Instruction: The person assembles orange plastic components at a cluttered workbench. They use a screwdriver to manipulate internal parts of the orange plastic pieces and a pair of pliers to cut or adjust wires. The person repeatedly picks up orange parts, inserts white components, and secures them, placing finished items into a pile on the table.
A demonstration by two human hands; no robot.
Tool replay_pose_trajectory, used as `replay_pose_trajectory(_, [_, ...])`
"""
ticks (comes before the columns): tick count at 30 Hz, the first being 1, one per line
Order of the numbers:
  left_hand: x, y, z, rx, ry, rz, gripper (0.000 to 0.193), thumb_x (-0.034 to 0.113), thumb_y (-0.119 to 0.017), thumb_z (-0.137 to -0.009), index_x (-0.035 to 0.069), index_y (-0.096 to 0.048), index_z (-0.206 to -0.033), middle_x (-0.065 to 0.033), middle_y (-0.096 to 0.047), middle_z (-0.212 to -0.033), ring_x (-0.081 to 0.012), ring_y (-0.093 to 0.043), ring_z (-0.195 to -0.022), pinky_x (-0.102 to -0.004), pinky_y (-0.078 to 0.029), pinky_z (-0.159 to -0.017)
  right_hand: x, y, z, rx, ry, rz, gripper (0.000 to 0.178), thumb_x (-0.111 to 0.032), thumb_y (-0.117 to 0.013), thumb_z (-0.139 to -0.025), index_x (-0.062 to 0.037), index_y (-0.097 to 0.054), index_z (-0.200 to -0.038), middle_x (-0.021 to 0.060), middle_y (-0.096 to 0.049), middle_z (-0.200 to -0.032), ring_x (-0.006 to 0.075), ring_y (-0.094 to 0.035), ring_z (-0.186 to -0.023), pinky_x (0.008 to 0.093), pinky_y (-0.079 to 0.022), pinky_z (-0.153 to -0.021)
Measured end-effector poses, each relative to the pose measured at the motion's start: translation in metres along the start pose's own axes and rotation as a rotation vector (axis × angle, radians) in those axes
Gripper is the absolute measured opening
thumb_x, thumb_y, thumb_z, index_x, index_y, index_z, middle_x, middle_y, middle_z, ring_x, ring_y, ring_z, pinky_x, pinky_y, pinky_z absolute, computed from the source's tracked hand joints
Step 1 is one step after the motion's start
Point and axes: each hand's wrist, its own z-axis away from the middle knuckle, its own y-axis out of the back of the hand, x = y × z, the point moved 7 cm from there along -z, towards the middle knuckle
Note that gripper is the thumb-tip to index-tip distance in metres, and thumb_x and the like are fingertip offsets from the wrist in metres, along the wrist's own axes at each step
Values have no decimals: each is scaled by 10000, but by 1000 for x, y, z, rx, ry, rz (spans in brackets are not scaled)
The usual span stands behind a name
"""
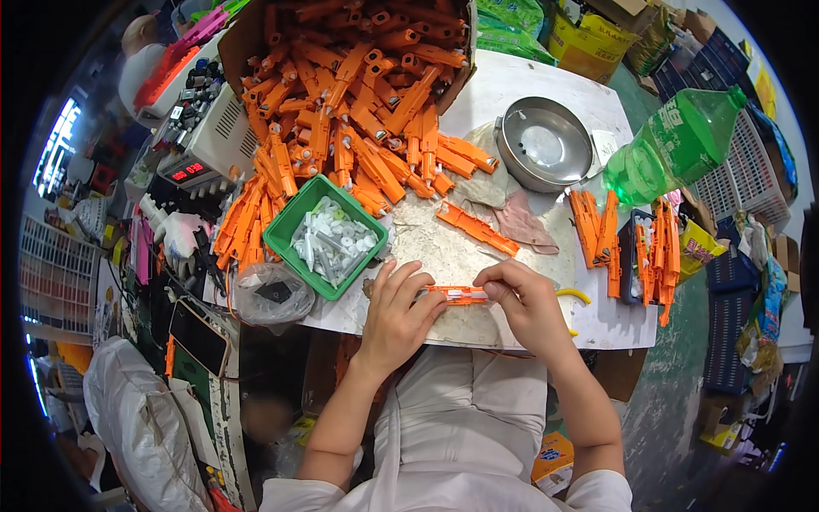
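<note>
Between my two hands, near the table's front edge, lies a slim orange plastic part (456,299) with a white piece set along its middle. My left hand (397,309) grips its left end, fingers pointing up and thumb along the near side. At the other end, my right hand (527,305) pinches with thumb and forefinger; whether a small piece sits in that pinch is hidden. A similar orange part (476,229) rests on the table just beyond. To the left stands a green bin (281,229) holding many small white and clear plastic pieces.
A carton (468,72) spills orange parts over the far left of the table. A steel bowl (546,143) and a large green bottle (674,145) stand at right, near more orange parts (595,229). A pinkish cloth (525,224) and yellow curved pieces (574,295) lie nearby. A phone (198,337) is left.
</note>
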Motion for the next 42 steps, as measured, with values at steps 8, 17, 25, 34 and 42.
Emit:
replay_pose_trajectory(8, [-2,1,4,7,-1,6,179,143,-738,-725,111,-658,-883,-33,-573,-1010,-248,-501,-1124,-502,-339,-1034,10,-28,-34,-121,-48,154,104,-92,-669,-804,-4,-676,-859,99,-656,-781,205,-623,-690,316,-486,-645])
replay_pose_trajectory(17, [-5,-1,4,4,21,32,179,137,-734,-727,118,-670,-893,-32,-586,-994,-243,-522,-1096,-502,-354,-1010,26,-44,-43,-260,25,277,166,-180,-695,-778,-17,-677,-809,129,-641,-770,302,-597,-799,387,-464,-726])
replay_pose_trajectory(25, [-6,-1,3,7,37,47,201,136,-735,-724,112,-665,-911,-32,-589,-963,-216,-571,-1007,-495,-358,-1004,28,-44,-41,-229,37,269,164,-172,-692,-783,-12,-668,-807,131,-636,-765,300,-592,-789,388,-457,-724])
replay_pose_trajectory(34, [-5,0,1,8,54,71,201,124,-737,-726,105,-653,-908,-27,-580,-923,-196,-590,-916,-479,-373,-992,26,-44,-43,-289,-73,244,185,-199,-668,-778,-21,-695,-820,168,-648,-790,342,-619,-800,427,-469,-719])
replay_pose_trajectory(42, [-7,-1,3,13,60,70,204,123,-735,-733,98,-654,-918,-32,-583,-919,-203,-591,-896,-477,-392,-974,25,-42,-38,-267,-15,257,217,-232,-665,-804,-23,-711,-842,162,-647,-780,340,-617,-777,411,-477,-718])
